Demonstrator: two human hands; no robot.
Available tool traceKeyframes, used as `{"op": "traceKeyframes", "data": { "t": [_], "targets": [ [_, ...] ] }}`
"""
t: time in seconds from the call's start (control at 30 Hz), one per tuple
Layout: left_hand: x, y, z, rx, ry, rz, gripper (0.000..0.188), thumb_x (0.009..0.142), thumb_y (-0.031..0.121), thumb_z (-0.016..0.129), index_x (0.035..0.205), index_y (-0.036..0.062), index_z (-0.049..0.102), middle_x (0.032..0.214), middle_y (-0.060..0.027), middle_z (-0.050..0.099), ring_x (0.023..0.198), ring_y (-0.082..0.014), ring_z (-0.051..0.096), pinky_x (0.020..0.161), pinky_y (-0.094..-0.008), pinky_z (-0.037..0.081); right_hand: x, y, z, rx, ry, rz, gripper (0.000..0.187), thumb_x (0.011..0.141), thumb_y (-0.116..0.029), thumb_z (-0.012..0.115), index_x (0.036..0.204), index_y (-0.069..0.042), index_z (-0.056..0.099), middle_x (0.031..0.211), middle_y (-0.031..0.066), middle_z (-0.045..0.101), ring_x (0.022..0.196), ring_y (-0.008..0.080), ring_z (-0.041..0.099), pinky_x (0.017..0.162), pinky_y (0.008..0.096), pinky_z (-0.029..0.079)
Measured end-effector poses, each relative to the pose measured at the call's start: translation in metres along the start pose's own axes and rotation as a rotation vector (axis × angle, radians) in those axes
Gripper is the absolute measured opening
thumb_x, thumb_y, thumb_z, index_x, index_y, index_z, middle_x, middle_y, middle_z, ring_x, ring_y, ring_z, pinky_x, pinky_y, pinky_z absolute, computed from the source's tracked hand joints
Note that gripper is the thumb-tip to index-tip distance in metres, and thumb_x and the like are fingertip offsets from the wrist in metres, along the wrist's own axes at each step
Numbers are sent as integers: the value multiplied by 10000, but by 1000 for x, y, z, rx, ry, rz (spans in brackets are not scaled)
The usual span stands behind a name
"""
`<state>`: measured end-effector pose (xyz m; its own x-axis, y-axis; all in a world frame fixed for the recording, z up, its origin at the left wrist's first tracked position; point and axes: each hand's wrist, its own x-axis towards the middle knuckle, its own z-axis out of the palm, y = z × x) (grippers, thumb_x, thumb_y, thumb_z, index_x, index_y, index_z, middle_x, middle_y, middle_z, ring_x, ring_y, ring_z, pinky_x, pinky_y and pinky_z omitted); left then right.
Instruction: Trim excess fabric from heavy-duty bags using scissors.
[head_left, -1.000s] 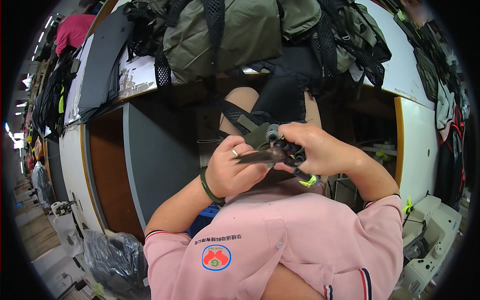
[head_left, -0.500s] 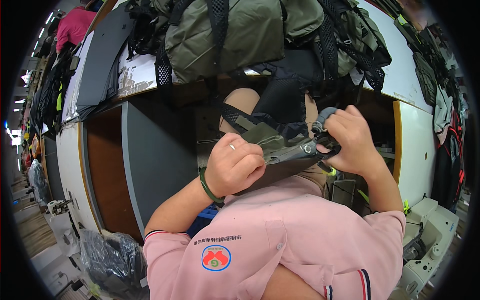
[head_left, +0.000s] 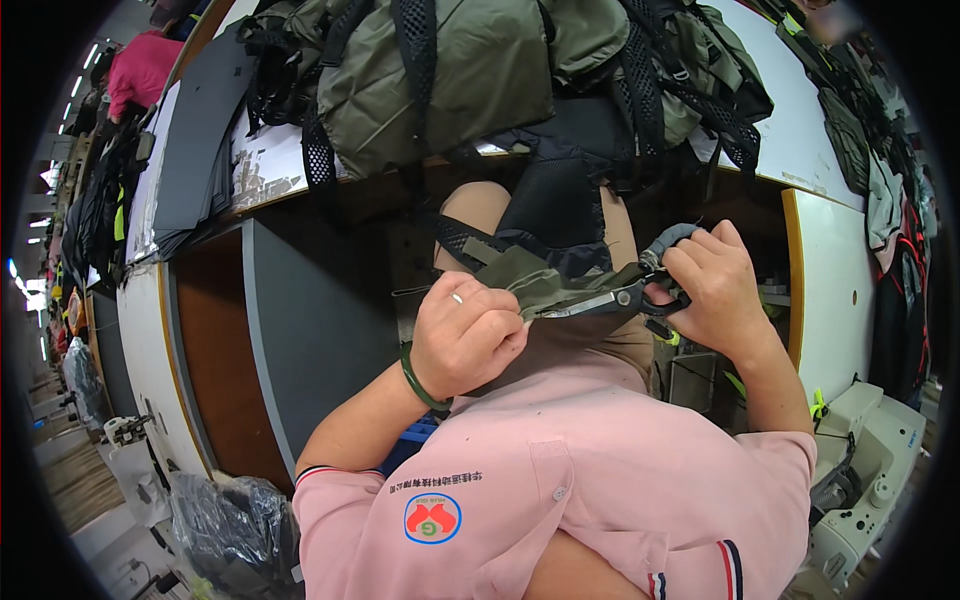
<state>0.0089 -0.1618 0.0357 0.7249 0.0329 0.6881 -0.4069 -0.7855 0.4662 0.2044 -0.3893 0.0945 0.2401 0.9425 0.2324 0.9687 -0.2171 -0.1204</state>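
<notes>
My right hand (head_left: 712,285) grips the dark, wrapped handles of a pair of scissors (head_left: 600,304). Their blades point left across my lap, toward my other hand. With closed fingers, my left hand (head_left: 468,330) pinches the edge of a thin olive green fabric piece (head_left: 530,280) close to the blade tips. That fabric belongs to a bag part with black padding (head_left: 555,205) and webbing, draped over my knees and reaching up to the table. Whether the blades have fabric between them is hard to make out.
Olive and black backpacks (head_left: 440,90) are heaped on the white table (head_left: 270,160) ahead. Dark grey sheets (head_left: 200,110) lie stacked at its left. A sewing machine (head_left: 865,480) stands at the lower right, and a plastic-wrapped bundle (head_left: 235,530) at the lower left. A person in pink (head_left: 145,65) is far left.
The scissors have shifted slightly right, and their blades look flatter and clearer beside the fabric edge. My right hand has moved a little right; my left keeps its pinch.
</notes>
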Motion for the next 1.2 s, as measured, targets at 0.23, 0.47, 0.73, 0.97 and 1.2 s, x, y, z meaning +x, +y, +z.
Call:
{"op": "traceKeyframes", "data": {
  "t": [0.23,0.47,0.73,0.97,1.2],
  "targets": [
    [0,1,0,5,15,-9,328,625,-64,797,824,83,582,816,-41,646,656,-224,557,650,-342,441,-1,-6,1,-29,9,18,295,640,-147,821,763,-97,558,700,36,565,694,218,555,684,368,382],
    [0,1,0,0,17,-18,326,626,-65,795,825,82,582,816,-44,646,655,-225,553,642,-343,436,-3,-7,4,-35,94,26,340,560,-89,807,741,-88,520,706,41,532,667,238,528,673,382,352],
    [0,0,0,0,-1,-22,316,626,-62,795,817,80,587,820,-42,644,657,-220,562,652,-342,444,-1,-8,-1,-74,40,32,282,647,-129,812,745,-104,549,710,28,560,692,207,544,718,366,376],
    [1,0,2,3,4,-34,317,628,-68,792,819,79,586,821,-42,644,657,-216,566,658,-342,445,-3,-9,5,-152,78,26,279,646,-138,811,750,-108,554,713,22,555,688,205,542,714,372,359],
    [-3,-1,4,52,92,-100,287,628,-59,776,793,81,588,803,-29,645,668,-205,583,681,-340,461,-6,-23,27,-45,147,117,279,628,-113,812,757,-109,565,713,11,560,674,210,534,688,375,344]
  ]
}}
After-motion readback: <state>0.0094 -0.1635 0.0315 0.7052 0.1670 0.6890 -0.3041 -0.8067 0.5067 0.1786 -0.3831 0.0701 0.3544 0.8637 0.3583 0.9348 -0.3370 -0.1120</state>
